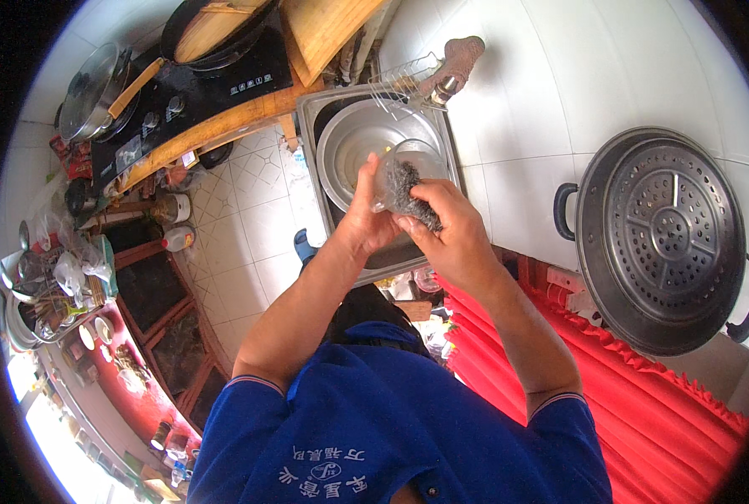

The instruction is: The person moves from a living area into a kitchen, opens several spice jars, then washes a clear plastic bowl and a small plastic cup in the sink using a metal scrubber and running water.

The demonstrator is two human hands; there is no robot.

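My left hand point(370, 222) holds a clear glass vessel point(385, 183), tilted, over the sink point(406, 253). In my right hand point(455, 217) is a grey metal-wool scrubber point(409, 188), pressed against the glass. Whether the scrubber is inside or outside the glass wall, I cannot tell for sure. Below both hands, a round metal basin point(343, 135) sits in the stainless-steel sink. My fingers and the glass hide part of the basin.
A wire rack point(402, 82) hangs over the sink's far corner, near a brown wrapped fixture point(459, 60). Left of it stands a black cooktop point(223, 94) with pans. A steamer pot point(664, 233) is against the right wall, above a red curtain point(576, 378). A cabinet point(172, 353) lines the left.
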